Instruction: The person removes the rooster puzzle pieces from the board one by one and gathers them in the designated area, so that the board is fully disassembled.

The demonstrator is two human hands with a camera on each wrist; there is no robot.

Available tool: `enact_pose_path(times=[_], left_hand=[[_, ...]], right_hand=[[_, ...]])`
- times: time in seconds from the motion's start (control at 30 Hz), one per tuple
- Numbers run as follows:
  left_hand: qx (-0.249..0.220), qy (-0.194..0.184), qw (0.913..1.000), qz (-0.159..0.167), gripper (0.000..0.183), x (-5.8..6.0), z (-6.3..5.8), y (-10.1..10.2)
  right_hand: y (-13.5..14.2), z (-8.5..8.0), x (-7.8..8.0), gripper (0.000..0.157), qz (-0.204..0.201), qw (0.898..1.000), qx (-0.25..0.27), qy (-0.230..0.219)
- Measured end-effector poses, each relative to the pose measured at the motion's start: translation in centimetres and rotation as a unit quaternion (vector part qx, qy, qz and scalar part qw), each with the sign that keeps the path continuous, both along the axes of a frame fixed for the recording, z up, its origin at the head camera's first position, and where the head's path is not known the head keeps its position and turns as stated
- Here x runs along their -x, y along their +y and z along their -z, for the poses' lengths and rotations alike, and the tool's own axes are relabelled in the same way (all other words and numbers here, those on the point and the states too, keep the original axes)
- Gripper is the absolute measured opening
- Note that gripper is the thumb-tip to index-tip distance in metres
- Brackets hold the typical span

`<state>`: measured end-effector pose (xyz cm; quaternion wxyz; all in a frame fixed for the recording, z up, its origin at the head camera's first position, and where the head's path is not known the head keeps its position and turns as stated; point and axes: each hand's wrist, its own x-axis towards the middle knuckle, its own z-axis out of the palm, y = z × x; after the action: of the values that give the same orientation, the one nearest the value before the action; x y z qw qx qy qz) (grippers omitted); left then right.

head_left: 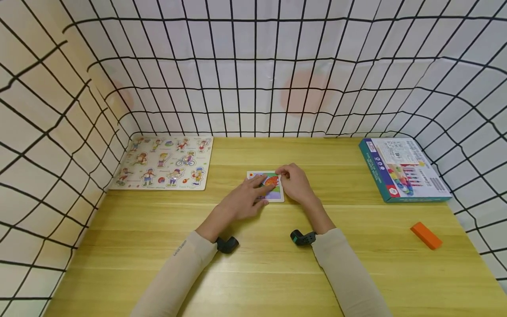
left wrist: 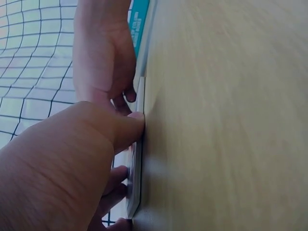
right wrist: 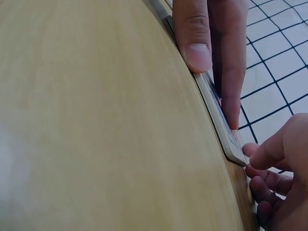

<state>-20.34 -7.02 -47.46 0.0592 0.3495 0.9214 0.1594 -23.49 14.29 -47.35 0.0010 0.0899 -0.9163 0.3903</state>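
Observation:
A small, flat picture board (head_left: 278, 194) with a bright printed picture and a pale border lies on the table in front of me. My left hand (head_left: 242, 200) rests over its left part, fingers stretched across the picture and thumb by the near edge. At the far right corner my right hand (head_left: 298, 184) has its fingers curled, thumb and forefinger pinching the corner. The right wrist view shows the board's edge (right wrist: 219, 118) low against the wood, right fingertips (right wrist: 257, 161) at its corner. Part of the picture is hidden under the left fingers.
A larger peg puzzle board (head_left: 170, 165) with sports figures lies at the back left. To the right are a flat teal-edged box (head_left: 408, 171) and an orange block (head_left: 426, 235). Black wire grid (head_left: 255, 66) encloses the wooden table (head_left: 261, 273) at the back and sides.

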Motion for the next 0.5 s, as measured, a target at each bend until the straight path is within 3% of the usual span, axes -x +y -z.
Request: enact_pose_path(times=[0.5], left_hand=[[-0.002,0.014,0.9999,0.004,0.053,-0.15,-0.28,0.02]], right_hand=[[-0.38,0.47,0.39,0.032,0.009,0.998,-0.060,0.029]])
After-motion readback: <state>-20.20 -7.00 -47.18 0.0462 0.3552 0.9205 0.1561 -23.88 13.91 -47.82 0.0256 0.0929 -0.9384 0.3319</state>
